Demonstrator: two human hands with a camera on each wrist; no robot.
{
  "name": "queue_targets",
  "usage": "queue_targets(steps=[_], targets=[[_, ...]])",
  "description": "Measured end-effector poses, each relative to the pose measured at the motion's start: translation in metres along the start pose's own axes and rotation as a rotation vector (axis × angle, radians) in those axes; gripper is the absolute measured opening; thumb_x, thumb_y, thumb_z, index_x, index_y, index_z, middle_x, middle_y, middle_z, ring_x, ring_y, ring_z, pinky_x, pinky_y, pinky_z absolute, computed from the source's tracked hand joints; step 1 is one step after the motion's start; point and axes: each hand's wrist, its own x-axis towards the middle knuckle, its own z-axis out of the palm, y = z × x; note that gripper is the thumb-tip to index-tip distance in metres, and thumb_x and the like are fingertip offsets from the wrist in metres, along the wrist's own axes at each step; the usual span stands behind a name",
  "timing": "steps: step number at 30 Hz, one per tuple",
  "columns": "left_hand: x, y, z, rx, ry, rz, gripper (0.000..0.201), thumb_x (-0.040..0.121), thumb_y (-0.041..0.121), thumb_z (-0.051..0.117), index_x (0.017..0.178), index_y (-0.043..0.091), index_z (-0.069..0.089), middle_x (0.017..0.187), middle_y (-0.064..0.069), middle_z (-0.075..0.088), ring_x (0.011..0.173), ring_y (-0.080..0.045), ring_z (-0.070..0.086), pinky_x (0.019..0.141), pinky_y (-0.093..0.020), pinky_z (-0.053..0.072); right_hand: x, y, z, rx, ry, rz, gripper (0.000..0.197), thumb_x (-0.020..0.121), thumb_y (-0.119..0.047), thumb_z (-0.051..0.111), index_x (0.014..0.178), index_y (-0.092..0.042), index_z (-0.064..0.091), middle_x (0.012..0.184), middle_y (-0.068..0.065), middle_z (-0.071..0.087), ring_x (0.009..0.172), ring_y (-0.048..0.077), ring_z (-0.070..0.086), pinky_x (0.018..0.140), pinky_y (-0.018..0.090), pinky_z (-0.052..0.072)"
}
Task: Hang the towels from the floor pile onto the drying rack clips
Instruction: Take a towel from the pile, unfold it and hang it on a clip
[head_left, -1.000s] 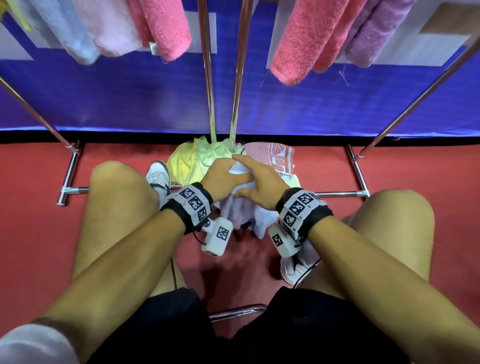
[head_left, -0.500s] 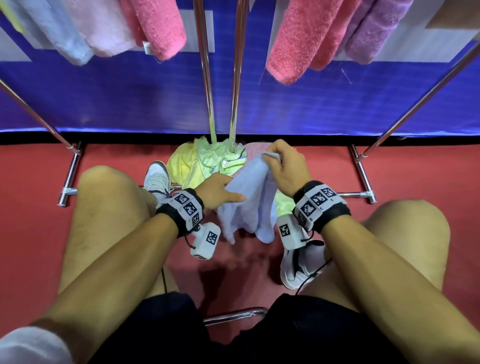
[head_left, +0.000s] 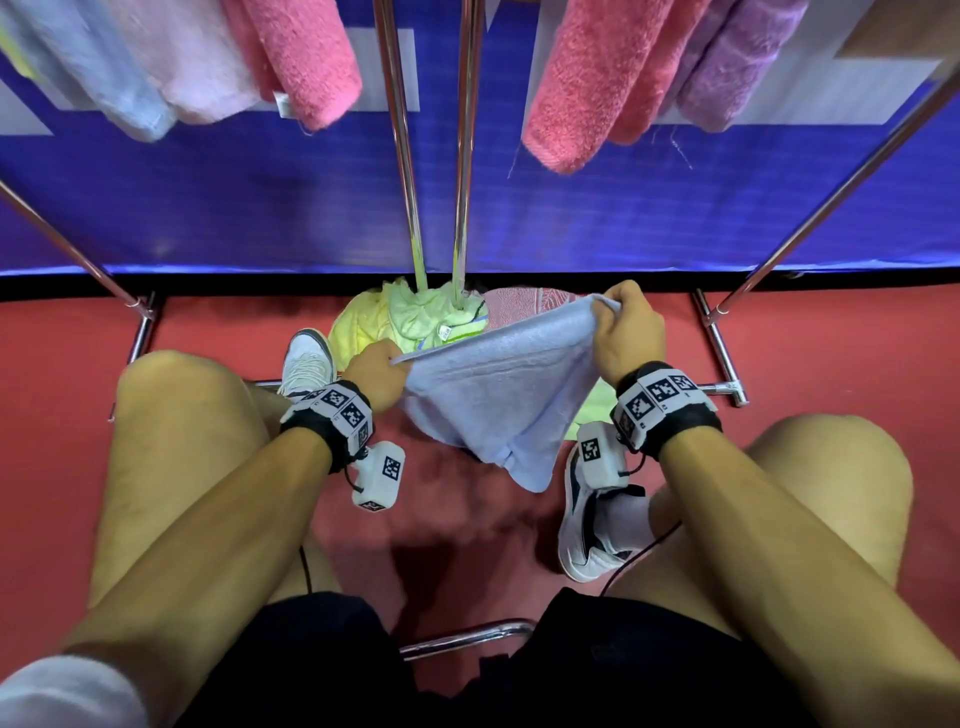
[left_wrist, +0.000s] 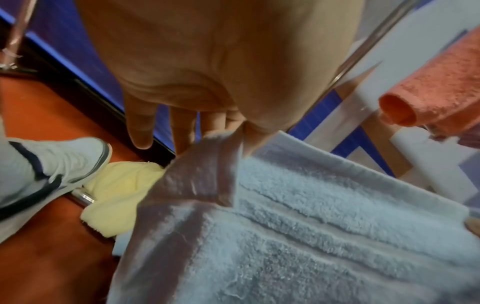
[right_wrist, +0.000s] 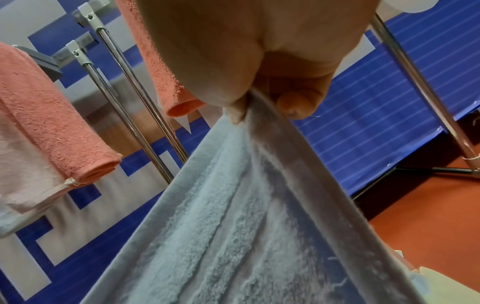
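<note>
A light blue towel (head_left: 498, 400) is stretched between my two hands above the floor pile, its lower part sagging to a point. My left hand (head_left: 376, 376) pinches its left corner; in the left wrist view the thumb presses the towel (left_wrist: 298, 216) hem while the other fingers (left_wrist: 141, 123) hang straight. My right hand (head_left: 626, 325) grips the right corner higher up, and the right wrist view shows thumb and finger pinching the towel (right_wrist: 246, 216) edge. The pile (head_left: 410, 322) of yellow, green and pink towels lies on the red floor at the base of the rack's centre poles (head_left: 436, 156).
Pink, pale pink, light blue and purple towels (head_left: 597, 78) hang from the rack above. Slanted rack legs (head_left: 841, 192) and floor bars (head_left: 719, 348) flank the pile. My knees and white shoes (head_left: 592, 514) sit close on both sides. A blue banner stands behind the rack.
The blue towel has been lifted off the pile and pulled out wide. My right hand rose and moved right with one corner; my left hand took the other corner.
</note>
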Motion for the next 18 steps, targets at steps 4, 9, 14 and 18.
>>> queue_targets(steps=[4,9,14,18], targets=[[0.004,-0.002,-0.007,-0.165,0.198,-0.091,0.013,0.097,0.019,0.045,0.09,0.011,0.053,0.082,-0.01,0.057,0.076,-0.028,0.052,0.067,-0.031,0.038,0.002,0.0,-0.002,-0.006,0.032,0.052,0.014,0.099,-0.025,0.049,0.099,-0.012,0.055,0.086,0.012,0.061,0.078,0.033,0.056,0.067,0.032,0.041],[0.005,0.013,-0.018,-0.297,0.29,-0.032,0.033,0.094,0.027,0.053,0.082,-0.003,0.06,0.078,-0.013,0.05,0.074,-0.023,0.042,0.06,-0.029,0.037,0.001,-0.009,0.0,-0.052,-0.09,0.023,0.01,0.095,-0.022,0.053,0.094,-0.012,0.055,0.092,0.017,0.065,0.086,0.034,0.056,0.072,0.033,0.04],[-0.005,0.034,0.003,-0.569,0.174,0.121,0.027,0.09,0.018,0.067,0.074,-0.003,0.062,0.074,-0.009,0.054,0.074,-0.018,0.047,0.068,-0.032,0.04,-0.02,-0.027,0.015,0.035,-0.341,-0.095,0.013,0.093,-0.011,0.05,0.104,-0.015,0.056,0.067,0.007,0.06,0.059,0.022,0.055,0.06,0.025,0.035],[-0.019,0.051,0.024,-0.692,-0.053,0.116,0.03,0.077,0.031,0.072,0.078,0.002,0.07,0.077,-0.012,0.056,0.076,-0.021,0.052,0.075,-0.055,0.054,-0.036,-0.04,0.028,0.148,-0.561,-0.132,0.019,0.093,-0.004,0.042,0.096,-0.021,0.05,0.053,0.0,0.056,0.057,0.028,0.068,0.048,0.023,0.045]])
